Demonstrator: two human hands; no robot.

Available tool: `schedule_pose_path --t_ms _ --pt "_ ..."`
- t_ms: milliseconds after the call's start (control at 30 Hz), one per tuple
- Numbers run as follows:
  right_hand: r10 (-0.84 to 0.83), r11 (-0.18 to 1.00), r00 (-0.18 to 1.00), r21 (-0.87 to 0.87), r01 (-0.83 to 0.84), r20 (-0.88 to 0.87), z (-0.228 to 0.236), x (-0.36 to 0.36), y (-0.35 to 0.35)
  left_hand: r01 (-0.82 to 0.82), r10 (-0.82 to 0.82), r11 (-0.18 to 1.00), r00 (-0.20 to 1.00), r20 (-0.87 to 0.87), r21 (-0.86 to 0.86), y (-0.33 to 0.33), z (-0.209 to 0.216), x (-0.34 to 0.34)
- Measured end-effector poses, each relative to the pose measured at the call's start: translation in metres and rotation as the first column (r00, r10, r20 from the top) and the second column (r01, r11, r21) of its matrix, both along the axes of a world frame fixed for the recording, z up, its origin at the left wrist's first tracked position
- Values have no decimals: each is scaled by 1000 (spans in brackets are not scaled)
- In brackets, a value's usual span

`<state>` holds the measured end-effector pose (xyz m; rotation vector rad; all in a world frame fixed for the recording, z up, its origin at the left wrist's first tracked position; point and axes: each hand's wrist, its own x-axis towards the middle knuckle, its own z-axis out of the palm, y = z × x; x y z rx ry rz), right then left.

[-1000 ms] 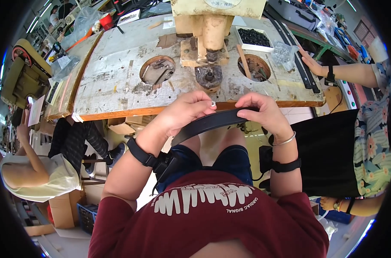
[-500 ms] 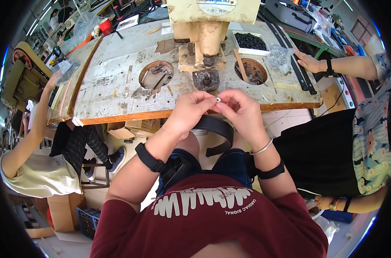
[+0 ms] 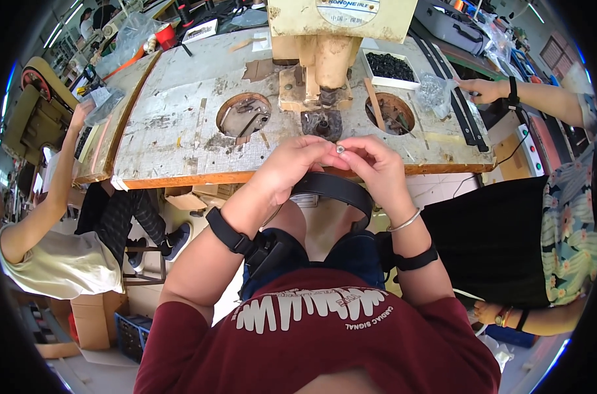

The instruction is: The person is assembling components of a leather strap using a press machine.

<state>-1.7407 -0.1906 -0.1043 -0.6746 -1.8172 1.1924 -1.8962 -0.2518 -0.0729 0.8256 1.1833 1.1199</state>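
Observation:
In front of the table edge my two hands meet, fingertips together. My left hand (image 3: 292, 165) is closed, and a black strap (image 3: 338, 187) curves out from under its fingers and hangs in a loop above my lap. Between thumb and forefinger my right hand (image 3: 378, 169) pinches a small round silver metal piece (image 3: 340, 149) with a dark centre. The left fingertips touch or nearly touch that piece; its underside is hidden. Just beyond the hands stands a cream press machine (image 3: 328, 65), its lower die (image 3: 323, 125) set in the tabletop.
The worn table (image 3: 180, 151) has a round cutout (image 3: 236, 121) on either side of the press. A white tray of small black parts (image 3: 390, 67), a clear plastic bag (image 3: 436, 95) and long black strips (image 3: 466, 121) lie at right. Other people's arms reach in at both sides.
The silver piece has turned so its round face shows, and has shifted slightly right. The strap loop has swung to the right and opened wider. The right-hand person's hand has moved slightly.

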Motion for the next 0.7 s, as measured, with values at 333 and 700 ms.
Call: schedule_pose_path --t_ms 333,700 --pt "-10 994 1000 -107 7 -24 -1 9 -9 25 -25 998 1000 1 59 4 -6 0" --pt "-199 939 976 303 165 86 8 -9 3 -5 8 1000 993 115 -27 13 -5 -12"
